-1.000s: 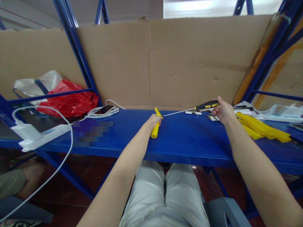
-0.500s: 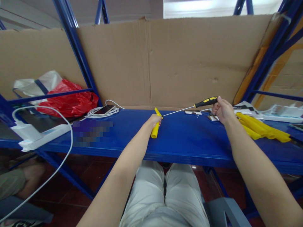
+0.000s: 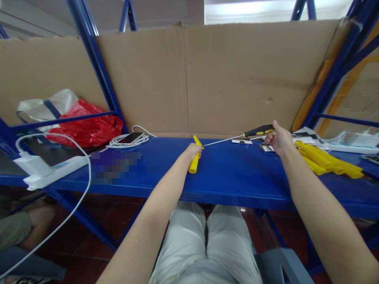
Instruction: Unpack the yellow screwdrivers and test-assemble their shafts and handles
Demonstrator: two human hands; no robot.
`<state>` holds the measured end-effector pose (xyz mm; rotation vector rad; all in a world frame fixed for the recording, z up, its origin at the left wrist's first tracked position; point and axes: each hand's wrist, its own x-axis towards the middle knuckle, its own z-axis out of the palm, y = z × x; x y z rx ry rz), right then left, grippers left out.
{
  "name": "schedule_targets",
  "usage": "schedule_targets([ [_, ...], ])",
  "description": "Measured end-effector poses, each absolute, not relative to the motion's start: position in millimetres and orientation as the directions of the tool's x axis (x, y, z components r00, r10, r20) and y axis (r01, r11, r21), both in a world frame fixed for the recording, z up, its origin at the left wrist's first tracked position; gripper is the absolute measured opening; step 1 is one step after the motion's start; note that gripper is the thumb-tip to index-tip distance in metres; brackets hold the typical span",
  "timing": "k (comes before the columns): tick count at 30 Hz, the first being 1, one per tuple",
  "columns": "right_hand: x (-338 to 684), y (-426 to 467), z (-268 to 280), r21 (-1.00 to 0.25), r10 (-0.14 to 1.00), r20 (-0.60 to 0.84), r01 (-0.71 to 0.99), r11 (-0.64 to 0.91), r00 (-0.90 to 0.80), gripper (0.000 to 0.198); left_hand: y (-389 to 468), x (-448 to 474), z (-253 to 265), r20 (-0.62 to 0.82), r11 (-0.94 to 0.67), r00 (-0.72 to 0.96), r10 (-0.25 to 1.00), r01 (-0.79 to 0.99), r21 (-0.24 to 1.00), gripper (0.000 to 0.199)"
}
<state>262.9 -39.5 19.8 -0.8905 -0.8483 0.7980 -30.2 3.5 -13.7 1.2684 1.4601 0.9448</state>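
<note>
My left hand (image 3: 194, 151) is closed around a yellow tube-shaped piece (image 3: 194, 165) above the blue tabletop (image 3: 231, 173). One narrow end of the piece sticks out past my thumb, and a wider round end points toward me. A screwdriver (image 3: 258, 130) with a black and yellow handle reaches across from the right, its thin shaft ending at the yellow piece; the tip is hidden by my fingers. At the butt of that handle, my right hand (image 3: 278, 138) is closed with its fingertips pinching the end.
Several yellow pieces (image 3: 328, 159) lie right of my right arm. White power strips (image 3: 56, 171) sit at both sides. A coiled white cable (image 3: 127, 140), a phone and a red plastic bag (image 3: 89, 123) are at back left. Cardboard (image 3: 231, 79) walls the back.
The screwdriver's handle has turned slightly about its length, and my right fingers have shifted a little on its end. My left hand and the yellow piece stay in place.
</note>
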Motion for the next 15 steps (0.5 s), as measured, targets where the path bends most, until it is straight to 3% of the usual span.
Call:
schedule_targets([
  [9,255.9,-45.9,23.0,-0.879,0.866,0.332,-0.209,0.428,0.375,0.029,3.5,-30.5,-13.3,-0.166,0.159,0.009,0.986,0.245,0.956,0.011],
  [15,256.6,-43.9,21.3,-0.862,0.831,0.354,-0.195,0.468,0.43,0.033,3.2,-30.0,-13.4,-0.17,0.161,0.015,0.985,0.249,0.955,0.011],
])
